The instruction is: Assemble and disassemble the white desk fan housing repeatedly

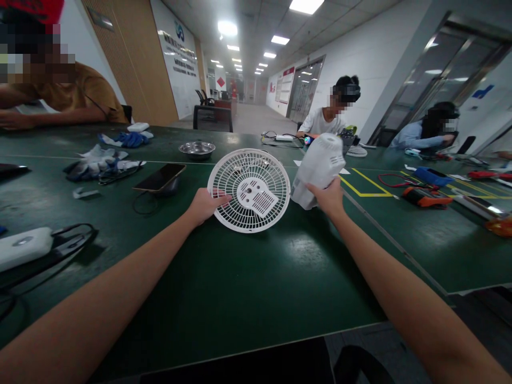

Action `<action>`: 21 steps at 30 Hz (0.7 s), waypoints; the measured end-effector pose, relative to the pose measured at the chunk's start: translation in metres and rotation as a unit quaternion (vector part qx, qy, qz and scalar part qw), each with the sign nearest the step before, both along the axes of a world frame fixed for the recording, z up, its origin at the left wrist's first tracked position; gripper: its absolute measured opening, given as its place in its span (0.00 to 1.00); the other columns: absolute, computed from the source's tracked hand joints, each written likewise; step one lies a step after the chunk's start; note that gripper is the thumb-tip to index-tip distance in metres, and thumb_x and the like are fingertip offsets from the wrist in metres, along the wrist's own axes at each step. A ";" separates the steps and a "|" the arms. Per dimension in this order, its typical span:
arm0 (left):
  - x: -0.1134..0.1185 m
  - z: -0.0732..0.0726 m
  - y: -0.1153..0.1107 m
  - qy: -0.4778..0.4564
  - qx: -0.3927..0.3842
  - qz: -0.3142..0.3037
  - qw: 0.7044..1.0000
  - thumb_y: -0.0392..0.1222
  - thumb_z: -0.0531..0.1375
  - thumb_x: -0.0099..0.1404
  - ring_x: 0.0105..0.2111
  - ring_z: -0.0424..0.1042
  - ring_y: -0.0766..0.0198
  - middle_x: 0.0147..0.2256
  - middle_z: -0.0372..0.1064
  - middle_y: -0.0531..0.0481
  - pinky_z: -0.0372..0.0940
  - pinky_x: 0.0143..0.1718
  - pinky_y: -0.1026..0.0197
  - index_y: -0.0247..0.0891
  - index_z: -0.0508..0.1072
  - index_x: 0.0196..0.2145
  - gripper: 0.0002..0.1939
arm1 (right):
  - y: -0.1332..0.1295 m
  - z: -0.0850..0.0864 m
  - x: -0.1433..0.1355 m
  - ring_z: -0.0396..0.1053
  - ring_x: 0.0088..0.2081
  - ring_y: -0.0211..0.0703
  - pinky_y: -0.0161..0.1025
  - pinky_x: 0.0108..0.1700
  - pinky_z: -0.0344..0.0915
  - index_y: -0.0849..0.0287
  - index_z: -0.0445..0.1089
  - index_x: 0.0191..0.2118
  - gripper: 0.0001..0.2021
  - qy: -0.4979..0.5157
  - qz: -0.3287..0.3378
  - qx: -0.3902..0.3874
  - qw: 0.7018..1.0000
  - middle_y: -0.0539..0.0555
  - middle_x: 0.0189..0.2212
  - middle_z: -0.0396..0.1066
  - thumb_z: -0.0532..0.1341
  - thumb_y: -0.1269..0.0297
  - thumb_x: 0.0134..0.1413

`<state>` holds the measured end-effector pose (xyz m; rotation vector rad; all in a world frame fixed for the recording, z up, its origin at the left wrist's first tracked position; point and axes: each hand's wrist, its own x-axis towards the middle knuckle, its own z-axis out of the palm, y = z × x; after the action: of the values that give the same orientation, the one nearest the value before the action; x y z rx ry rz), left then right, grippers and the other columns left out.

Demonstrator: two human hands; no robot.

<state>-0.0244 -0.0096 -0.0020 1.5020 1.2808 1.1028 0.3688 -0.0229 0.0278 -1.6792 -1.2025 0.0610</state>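
My left hand (203,207) grips the left rim of a round white fan grille (256,221), thumb on its near face. The grille is tilted up toward me, with a slotted plate at its centre. In my right hand (328,197) is a white plastic fan housing (320,162) with vent slots near its rounded top. It leans to the right, close beside the grille's right edge. Some of my right fingers are hidden behind the housing.
On the green table (240,298), a metal bowl (197,149) sits behind the grille. To the left lie a phone (160,177), gloves (98,162) and a white device (26,247) with a black cable. An orange multimeter (427,197) is at right. Several people sit around.
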 end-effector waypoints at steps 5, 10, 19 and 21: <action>0.000 -0.003 0.003 -0.002 0.004 -0.001 1.000 0.40 0.71 0.57 0.32 0.81 0.56 0.32 0.80 0.45 0.76 0.37 0.53 0.36 0.78 0.35 0.09 | -0.001 -0.006 -0.005 0.72 0.53 0.63 0.57 0.55 0.67 0.55 0.61 0.53 0.38 -0.003 0.015 -0.038 0.999 0.64 0.53 0.73 0.72 0.45 0.38; 0.000 -0.003 0.003 0.000 0.002 0.004 1.000 0.40 0.71 0.57 0.32 0.81 0.55 0.32 0.80 0.45 0.76 0.37 0.53 0.36 0.78 0.35 0.09 | 0.001 -0.005 0.006 0.73 0.51 0.61 0.57 0.53 0.68 0.55 0.62 0.52 0.37 -0.009 0.001 -0.004 1.000 0.62 0.51 0.74 0.73 0.45 0.37; -0.001 -0.002 0.002 -0.014 -0.013 0.001 1.000 0.39 0.72 0.56 0.33 0.81 0.54 0.34 0.81 0.45 0.77 0.37 0.52 0.37 0.79 0.37 0.11 | 0.009 0.002 0.063 0.72 0.52 0.61 0.57 0.55 0.67 0.57 0.63 0.53 0.39 0.027 -0.085 0.023 0.996 0.62 0.52 0.73 0.74 0.48 0.35; -0.001 -0.002 0.002 -0.014 -0.011 -0.001 1.000 0.39 0.72 0.57 0.34 0.81 0.55 0.35 0.81 0.45 0.77 0.38 0.51 0.37 0.79 0.37 0.11 | 0.011 -0.003 0.072 0.72 0.53 0.61 0.57 0.55 0.67 0.56 0.63 0.54 0.40 0.039 -0.088 0.008 0.995 0.62 0.53 0.72 0.75 0.48 0.34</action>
<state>-0.0258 -0.0077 -0.0036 1.4663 1.2676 1.1030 0.4410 -0.0115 0.0252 -1.7466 -0.9910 0.0091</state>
